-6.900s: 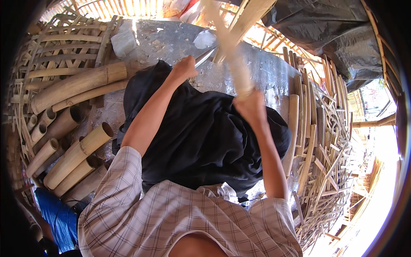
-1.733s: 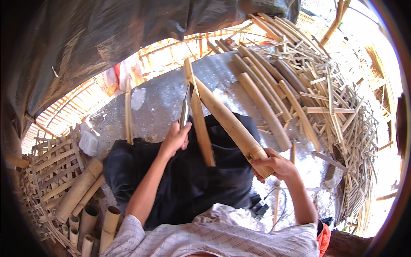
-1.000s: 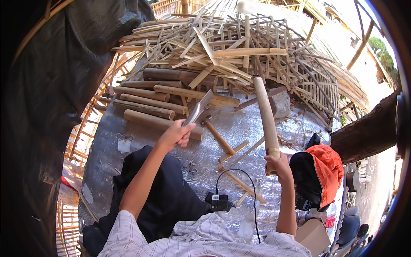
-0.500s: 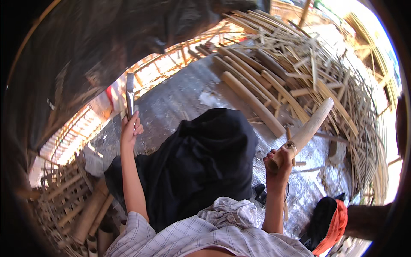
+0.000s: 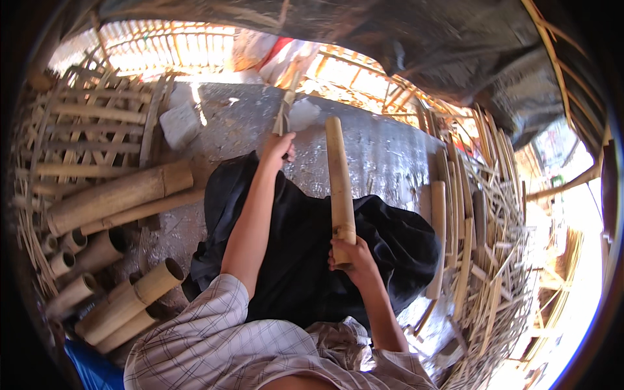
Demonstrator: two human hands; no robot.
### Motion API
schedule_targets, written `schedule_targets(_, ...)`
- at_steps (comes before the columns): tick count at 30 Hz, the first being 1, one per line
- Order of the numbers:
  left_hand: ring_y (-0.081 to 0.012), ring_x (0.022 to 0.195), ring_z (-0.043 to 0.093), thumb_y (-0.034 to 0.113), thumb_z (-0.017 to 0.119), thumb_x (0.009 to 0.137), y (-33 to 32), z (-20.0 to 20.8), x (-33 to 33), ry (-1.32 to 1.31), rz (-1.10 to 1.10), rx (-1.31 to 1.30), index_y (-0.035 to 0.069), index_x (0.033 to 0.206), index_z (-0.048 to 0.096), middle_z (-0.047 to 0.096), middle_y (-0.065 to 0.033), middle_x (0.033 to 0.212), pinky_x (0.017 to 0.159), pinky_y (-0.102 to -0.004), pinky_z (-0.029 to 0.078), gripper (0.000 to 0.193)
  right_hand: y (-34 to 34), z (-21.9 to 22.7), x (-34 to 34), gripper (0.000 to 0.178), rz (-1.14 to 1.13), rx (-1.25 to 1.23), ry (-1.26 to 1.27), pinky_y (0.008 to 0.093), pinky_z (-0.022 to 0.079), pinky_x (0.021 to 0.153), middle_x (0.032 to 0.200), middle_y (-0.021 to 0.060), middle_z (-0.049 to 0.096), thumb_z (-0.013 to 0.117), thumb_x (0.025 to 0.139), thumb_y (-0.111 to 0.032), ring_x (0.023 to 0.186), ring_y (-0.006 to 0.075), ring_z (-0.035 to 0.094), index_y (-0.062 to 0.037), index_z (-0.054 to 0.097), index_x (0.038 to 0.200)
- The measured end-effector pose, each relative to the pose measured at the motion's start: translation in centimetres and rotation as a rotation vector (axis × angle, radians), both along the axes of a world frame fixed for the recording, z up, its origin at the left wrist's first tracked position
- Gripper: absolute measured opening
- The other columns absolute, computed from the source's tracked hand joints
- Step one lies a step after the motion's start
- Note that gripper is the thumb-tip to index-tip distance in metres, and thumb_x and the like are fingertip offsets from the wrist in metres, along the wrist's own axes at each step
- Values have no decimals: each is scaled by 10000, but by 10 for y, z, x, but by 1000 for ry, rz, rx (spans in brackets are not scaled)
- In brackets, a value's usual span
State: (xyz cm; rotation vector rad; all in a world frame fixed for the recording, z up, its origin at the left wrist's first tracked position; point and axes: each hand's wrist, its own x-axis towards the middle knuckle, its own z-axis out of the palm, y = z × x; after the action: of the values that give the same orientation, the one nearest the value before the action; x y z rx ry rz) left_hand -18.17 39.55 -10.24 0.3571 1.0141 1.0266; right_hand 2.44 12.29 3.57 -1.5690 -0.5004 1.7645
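Observation:
My left hand (image 5: 278, 153) is raised in front of me, closed around the lower end of a knife (image 5: 284, 107) with a long, shiny metal blade pointing up and away; its grip is hidden in my fingers. To its right, my right hand (image 5: 353, 257) grips a pale bamboo piece (image 5: 340, 175) near its lower end, just below a node. The bamboo stands out lengthwise away from me, apart from the knife. Beneath both hands, black cloth (image 5: 292, 240) covers my lap and legs.
Cut bamboo tubes (image 5: 133, 302) and thicker poles (image 5: 123, 195) lie at left beside a woven bamboo lattice (image 5: 97, 123). Split strips and sticks (image 5: 487, 292) pile up at right. A dark sheet (image 5: 455, 52) hangs overhead; a pale block (image 5: 180, 125) rests on the floor.
My view has swung left, bringing the bamboo tubes into sight. The bamboo in my right hand has come in over my lap, closer to the knife. Both hands keep their holds.

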Motion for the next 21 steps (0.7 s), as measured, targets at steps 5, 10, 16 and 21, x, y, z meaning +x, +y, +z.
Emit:
schedule_targets(5,-151,469,506,217,599,999,-10,9,11,146,22,-21,57,910,521,499,-36,599,377,-333,396,199,15,-21,-10,398,207,130,-285,351,562,526,819,73,615,739,847,-103,610,188,652,20,546,1173)
schedule_targets(10,-163,420,515,233,555,1024,-10,12,11,289,122,83,28,819,533,510,-47,563,350,-329,377,291,20,-44,-5,430,329,277,-485,348,566,516,838,114,640,727,842,-122,617,205,670,82,525,1162)
schedule_targets(16,-201,358,520,256,533,1027,-14,2,14,783,-44,178,-2,581,531,561,-84,502,352,-366,414,515,30,-27,0,354,297,159,-168,348,549,492,783,102,640,742,850,-115,562,210,652,41,545,1100)
schedule_targets(21,-251,406,548,322,483,1039,-9,-19,-3,577,-89,-30,-15,615,561,547,-106,520,386,-389,450,548,39,-38,13,326,298,83,186,338,529,503,763,100,615,714,875,-147,583,212,632,-5,533,1106)
